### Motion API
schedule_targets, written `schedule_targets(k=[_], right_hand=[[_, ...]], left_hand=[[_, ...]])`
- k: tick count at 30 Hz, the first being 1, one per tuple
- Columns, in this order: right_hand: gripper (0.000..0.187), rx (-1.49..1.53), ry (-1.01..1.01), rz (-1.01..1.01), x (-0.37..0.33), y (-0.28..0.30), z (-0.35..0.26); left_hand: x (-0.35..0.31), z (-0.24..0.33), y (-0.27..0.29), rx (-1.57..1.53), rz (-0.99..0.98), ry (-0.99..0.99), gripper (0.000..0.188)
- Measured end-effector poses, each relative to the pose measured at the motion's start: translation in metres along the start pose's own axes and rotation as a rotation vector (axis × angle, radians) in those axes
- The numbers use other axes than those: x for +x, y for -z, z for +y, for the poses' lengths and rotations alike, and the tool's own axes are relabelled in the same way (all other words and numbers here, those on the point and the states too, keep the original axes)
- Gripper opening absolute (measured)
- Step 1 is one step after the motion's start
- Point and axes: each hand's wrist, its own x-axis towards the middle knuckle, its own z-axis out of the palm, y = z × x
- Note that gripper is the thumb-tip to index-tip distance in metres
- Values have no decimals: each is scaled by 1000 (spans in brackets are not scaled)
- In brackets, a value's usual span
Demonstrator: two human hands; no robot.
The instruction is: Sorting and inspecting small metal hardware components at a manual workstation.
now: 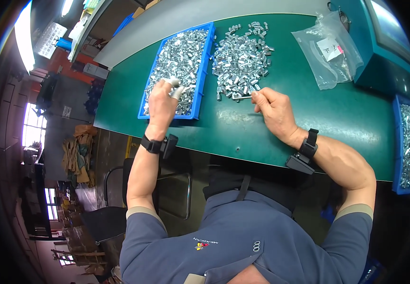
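My left hand (162,102) is over the near part of a blue tray (199,90) full of small silver metal pieces. White covers sit on its thumb and a fingertip, which are apart, and I see nothing between them. At the near edge of a loose pile of silver metal pieces (240,61) on the table, my right hand (272,111) is closed. Its thumb and fingers pinch a thin metal rod (244,97) that points left toward the pile. The pieces look like short metal sleeves or nuts, too small to name surely.
The green table (309,123) curves across the view. A clear plastic bag (325,68) with a white label lies at the right, beside a teal machine (380,61) with a screen. Another blue tray (398,156) of metal pieces stands at the far right. A chair (186,196) is below the table.
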Motion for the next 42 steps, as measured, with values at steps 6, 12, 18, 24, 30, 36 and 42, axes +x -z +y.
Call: schedule_targets(k=[6,12,18,24,30,36,42], right_hand=[[33,18,-92,13,1,0,2],[32,57,-90,7,2,-3,5],[26,-25,-125,-114,1,-2,6],[23,-59,-95,-129,1,-1,5],[25,-61,-74,-130,-2,-1,4],[35,-64,-124,-170,-4,-2,0],[40,-101,-121,-171,-7,-7,2]], left_hand=[[-11,26,-33,-160,-156,-241,34],[-17,41,-42,-124,-314,-314,29],[-28,50,-42,-197,-297,-280,22],[-35,74,-38,-425,-321,-77,18],[-30,93,-38,-500,-235,-202,18],[-31,101,-39,-562,-239,-154,18],[-30,106,-47,-586,-152,-189,18]])
